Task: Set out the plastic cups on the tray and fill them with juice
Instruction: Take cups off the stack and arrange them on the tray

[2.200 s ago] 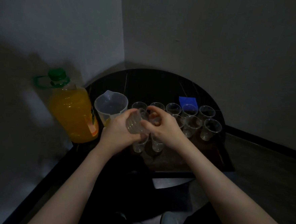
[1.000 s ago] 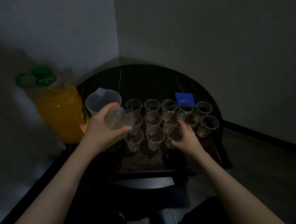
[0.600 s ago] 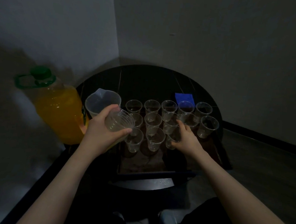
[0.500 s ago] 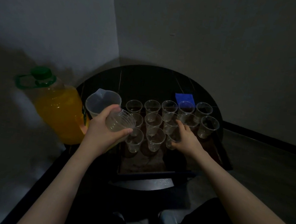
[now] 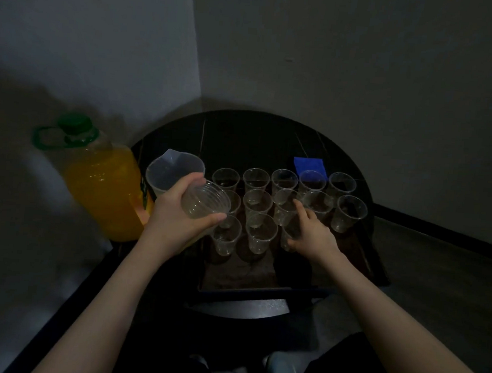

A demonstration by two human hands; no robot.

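Several clear plastic cups (image 5: 261, 205) stand upright in rows on a dark tray (image 5: 241, 276) on the round black table. My left hand (image 5: 178, 219) grips a stack of nested clear cups (image 5: 206, 202), held tilted over the tray's left side. My right hand (image 5: 311, 234) rests on the tray with its fingers around a cup (image 5: 289, 236) in the front row, third from the left. That cup is mostly hidden by the hand. All the cups look empty in the dim light.
A big bottle of orange juice (image 5: 99, 182) with a green cap stands left of the table. A translucent measuring jug (image 5: 173, 172) sits beside the tray's left edge. A blue square (image 5: 309, 165) lies behind the cups. Walls close in behind.
Earlier both hands were pulling a cup off the stack. The right hand then carried it down to the tray's front row and has stayed there. The left hand barely moved.
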